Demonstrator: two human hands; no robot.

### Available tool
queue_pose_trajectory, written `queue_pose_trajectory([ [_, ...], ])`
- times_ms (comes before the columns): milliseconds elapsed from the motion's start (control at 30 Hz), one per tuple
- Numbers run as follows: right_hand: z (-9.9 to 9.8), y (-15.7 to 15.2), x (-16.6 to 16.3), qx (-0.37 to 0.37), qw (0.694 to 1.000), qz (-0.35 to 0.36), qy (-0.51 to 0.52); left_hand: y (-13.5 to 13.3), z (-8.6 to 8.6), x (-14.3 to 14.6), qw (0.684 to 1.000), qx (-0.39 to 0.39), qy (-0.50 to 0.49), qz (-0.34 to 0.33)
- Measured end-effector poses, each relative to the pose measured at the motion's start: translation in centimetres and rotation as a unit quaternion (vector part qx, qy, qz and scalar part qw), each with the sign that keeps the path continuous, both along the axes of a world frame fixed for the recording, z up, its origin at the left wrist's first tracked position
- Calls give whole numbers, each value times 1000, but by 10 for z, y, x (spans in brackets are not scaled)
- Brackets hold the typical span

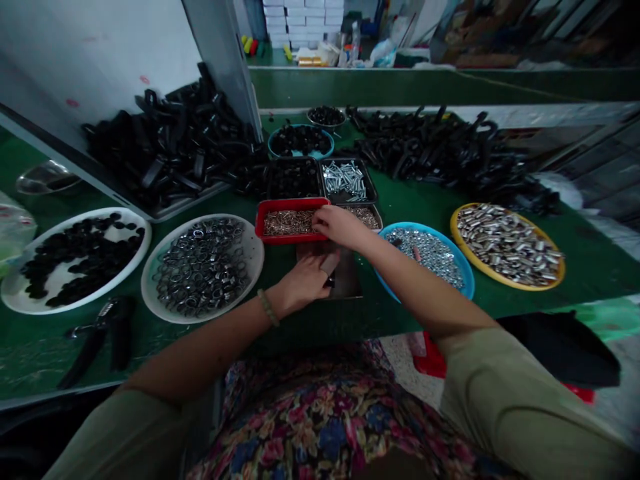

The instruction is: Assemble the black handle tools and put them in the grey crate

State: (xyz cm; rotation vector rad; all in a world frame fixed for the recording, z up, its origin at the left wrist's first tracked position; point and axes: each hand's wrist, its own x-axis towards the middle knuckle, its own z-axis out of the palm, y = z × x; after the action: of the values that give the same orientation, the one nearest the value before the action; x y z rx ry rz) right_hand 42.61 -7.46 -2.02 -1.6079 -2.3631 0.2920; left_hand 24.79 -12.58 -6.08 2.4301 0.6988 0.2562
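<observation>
My right hand point(341, 225) reaches over the edge of a red tray point(293, 239), its fingers bent down among small copper-coloured pins or screws point(289, 222). The fingers look pinched, but what lies between them is hidden. Just below, my left hand point(306, 281) is curled over a flat metal plate point(349, 283) on the bench. Its fingers close round a small dark piece point(330, 281), mostly covered by the hand. A second tray of copper-coloured pieces point(366, 217) stands partly behind my right wrist.
Left are a bowl of metal rings point(200, 267), a white dish of black caps point(85, 257) and spring-handled pliers point(107, 330). Right are a blue bowl point(467, 270) and a yellow bowl of metal sleeves point(510, 245). Behind lie screws point(345, 180) and black handles point(430, 150).
</observation>
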Motion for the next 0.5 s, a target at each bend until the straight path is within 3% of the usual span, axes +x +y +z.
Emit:
queue_pose_trajectory([
  [100,-9,54,-19,-42,985,53,-156,0,-20,9,994,97,31,-43],
  [200,-18,69,-29,-48,981,71,-176,-8,-26,3,989,146,-7,-34],
  [367,-23,63,-19,-29,985,71,-155,-17,-21,-11,989,144,-15,41],
  [500,-24,58,-11,-5,999,16,-42,-16,-24,-6,993,95,-9,73],
])
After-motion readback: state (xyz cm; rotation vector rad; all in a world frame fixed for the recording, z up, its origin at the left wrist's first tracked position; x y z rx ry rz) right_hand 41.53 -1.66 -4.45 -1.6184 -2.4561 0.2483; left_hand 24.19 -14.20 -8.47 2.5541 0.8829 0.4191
